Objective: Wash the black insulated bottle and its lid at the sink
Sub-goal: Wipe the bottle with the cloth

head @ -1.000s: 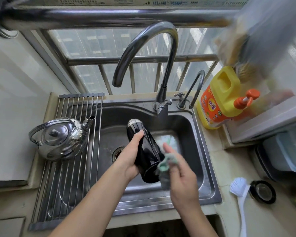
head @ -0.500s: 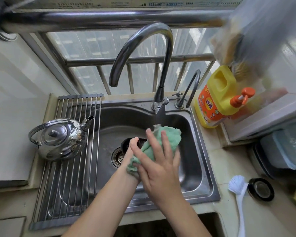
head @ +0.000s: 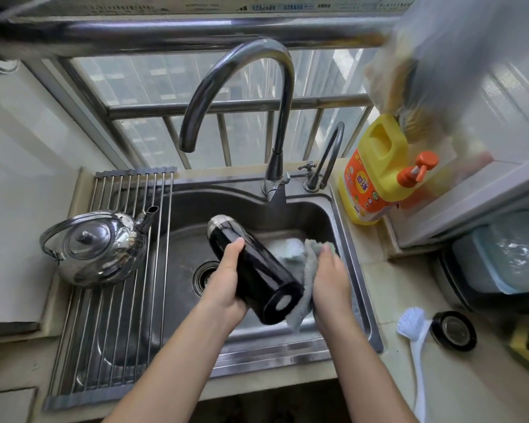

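The black insulated bottle (head: 257, 270) lies tilted over the steel sink (head: 342, 239), its silver mouth pointing away and its base toward me. My left hand (head: 226, 285) grips its left side around the middle. My right hand (head: 330, 279) holds a green-grey cloth (head: 303, 264) against the bottle's right side. The round black lid (head: 454, 331) lies on the counter right of the sink, beside a white brush (head: 413, 328).
A tall curved faucet (head: 275, 117) arches over the basin, with a smaller tap (head: 327, 160) to its right. A steel kettle (head: 95, 248) sits on the roll-up rack (head: 110, 315) at left. A yellow detergent bottle (head: 376, 175) stands behind the sink's right corner. A plastic container (head: 501, 257) is at right.
The bottle has come back up from under the cloth and tilts base toward me. My right hand with the cloth has slid from on top to the bottle's right side.
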